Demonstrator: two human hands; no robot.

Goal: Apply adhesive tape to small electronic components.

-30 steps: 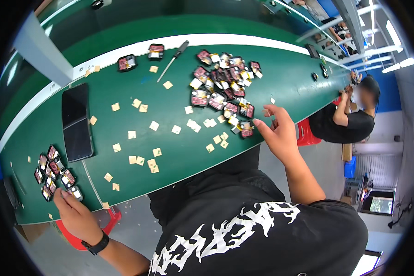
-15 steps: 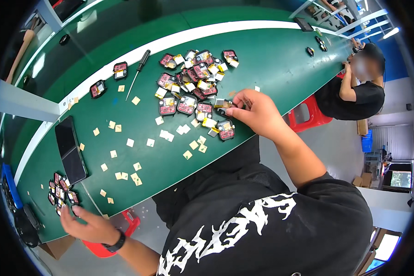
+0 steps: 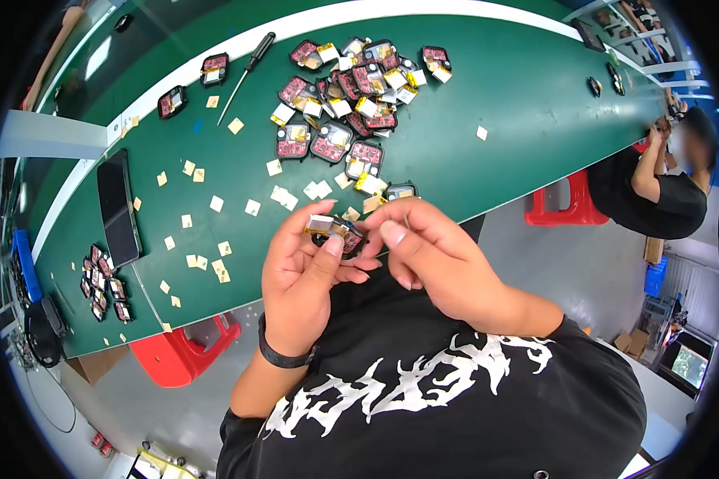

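Note:
In front of my chest, my left hand (image 3: 297,287) is closed around a small black-cased device with a red circuit board (image 3: 351,243). A silver battery pouch (image 3: 320,224) with yellow tape sticks up from it beneath my thumb. My right hand (image 3: 447,267) is just right of the device, thumb and forefinger pinched together. Whatever lies in that pinch is too small to make out. Beyond my hands, a heap of similar open devices (image 3: 366,80) with loose batteries lies on the green table (image 3: 447,176).
Small cream and white square pads (image 3: 216,204) are scattered across the table. A screwdriver (image 3: 248,76) lies near two separate devices (image 3: 214,69). Further left are a black phone-like slab (image 3: 118,209) and a smaller device pile (image 3: 101,281). Red stools (image 3: 185,351) stand below; a co-worker (image 3: 655,188) sits at right.
My right hand has come back from the heap's near edge toward my chest. From beside the small left pile, my left hand has moved right and now holds the device.

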